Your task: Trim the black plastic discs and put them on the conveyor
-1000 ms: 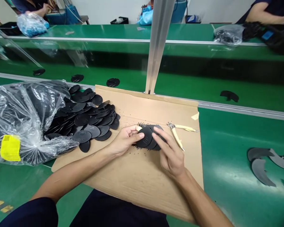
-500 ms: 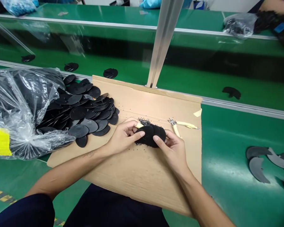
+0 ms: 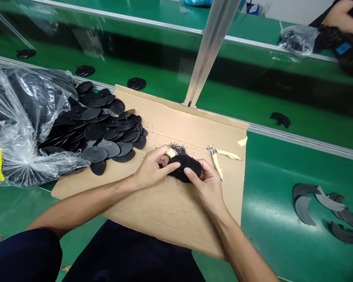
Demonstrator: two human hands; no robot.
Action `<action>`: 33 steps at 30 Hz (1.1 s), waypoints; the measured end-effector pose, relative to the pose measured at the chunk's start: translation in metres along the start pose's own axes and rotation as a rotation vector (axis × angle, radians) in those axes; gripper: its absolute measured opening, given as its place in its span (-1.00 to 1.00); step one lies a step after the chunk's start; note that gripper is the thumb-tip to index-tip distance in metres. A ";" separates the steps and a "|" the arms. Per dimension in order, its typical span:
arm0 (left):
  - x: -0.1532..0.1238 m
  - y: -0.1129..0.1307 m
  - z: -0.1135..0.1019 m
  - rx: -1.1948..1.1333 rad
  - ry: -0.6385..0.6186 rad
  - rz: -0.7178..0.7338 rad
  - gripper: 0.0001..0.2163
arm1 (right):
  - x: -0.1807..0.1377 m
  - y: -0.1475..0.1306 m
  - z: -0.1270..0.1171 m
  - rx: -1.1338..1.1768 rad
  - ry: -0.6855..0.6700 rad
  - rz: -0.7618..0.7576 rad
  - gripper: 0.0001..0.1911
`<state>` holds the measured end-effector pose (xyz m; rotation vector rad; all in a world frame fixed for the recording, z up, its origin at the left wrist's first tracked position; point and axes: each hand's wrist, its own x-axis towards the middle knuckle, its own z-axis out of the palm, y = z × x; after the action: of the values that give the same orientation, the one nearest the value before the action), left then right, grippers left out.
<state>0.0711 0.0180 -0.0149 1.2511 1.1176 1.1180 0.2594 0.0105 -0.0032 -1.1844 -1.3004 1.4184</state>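
- Discs point(image 3: 191, 163): a few black ones, overlapped like a small fan, lie between the two hands over the cardboard; the count cannot be told. The fan's long axis runs roughly from nine o'clock to three, its right end dipping a little toward four. Whether the lower edge touches the cardboard cannot be told.
- Left hand point(image 3: 153, 166): clamped on the discs, thumb across the near face, fingers mostly hidden behind. From it the discs lie at three o'clock.
- Right hand point(image 3: 210, 188): also clamped on the discs, thumb on the near face, fingers around the far end. From it they lie toward ten o'clock. Both hands touch them, so neither is nearer.
- Wrap point(image 3: 170, 153): yellow, on a left finger, just beside the fan's ten o'clock edge.
- Bits point(image 3: 178, 148): small black crumbs scattered on the cardboard, thickest just beyond the discs, toward twelve.
- Nippers point(image 3: 213, 151): on the cardboard at about two o'clock from the discs, handles spread, nearer the right hand.
- Pile point(image 3: 111, 131): many more discs at ten o'clock, nearer the left hand, spreading from the bag point(image 3: 17, 102).
- Cardboard point(image 3: 164, 215): beneath all this, on the green worktop point(image 3: 270, 156).
- Curved parts point(image 3: 304, 209): on the worktop toward four o'clock, well apart from both hands.
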 end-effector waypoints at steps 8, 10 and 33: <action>-0.002 -0.004 -0.001 0.013 0.024 -0.002 -0.73 | -0.004 -0.001 0.003 -0.033 0.022 -0.014 -0.57; -0.002 -0.003 -0.002 0.057 0.024 0.026 -0.75 | -0.004 -0.001 0.005 -0.022 0.041 -0.038 -0.61; -0.002 0.001 -0.006 0.167 -0.118 0.109 -0.66 | -0.008 0.004 0.002 -0.136 -0.006 -0.142 -0.61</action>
<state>0.0645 0.0167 -0.0138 1.5047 1.0815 1.0331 0.2590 0.0020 -0.0064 -1.1523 -1.4745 1.2491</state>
